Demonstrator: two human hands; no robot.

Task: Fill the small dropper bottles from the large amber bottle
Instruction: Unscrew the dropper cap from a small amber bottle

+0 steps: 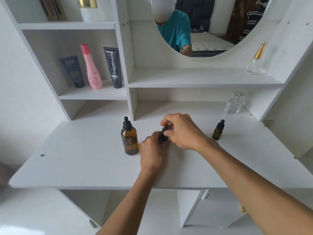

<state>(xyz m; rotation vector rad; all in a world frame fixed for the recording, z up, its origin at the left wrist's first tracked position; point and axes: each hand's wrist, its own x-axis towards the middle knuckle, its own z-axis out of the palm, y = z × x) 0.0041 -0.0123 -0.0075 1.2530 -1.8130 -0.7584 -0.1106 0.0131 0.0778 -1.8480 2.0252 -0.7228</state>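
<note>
— Where is the small dropper bottle [163,136] sitting right now?

— It is sitting between the two hands, near the middle of the white dressing table [84,163]. The left hand [152,154] is curling round its amber body from the near side, and the right hand [182,131] is pinching its black dropper cap from above with thumb and fingertips. Most of the bottle is hiding behind the fingers, so I cannot tell whether the cap is seated or loose.

— And the large amber bottle [129,139]?

— It is standing upright just beside the left hand, on that hand's left, with its black dropper cap on. Whether the knuckles are touching it, I cannot tell.

— Is there another small one?

— Yes, a second small dropper bottle [218,130] is standing capped, well apart to the right of the right hand, with neither hand touching it.

— What else is showing?

— A clear glass perfume bottle [234,103] is sitting further back on the right, three cosmetic containers [94,68] are standing on a left shelf, and a round mirror [211,22] is hanging above.
</note>
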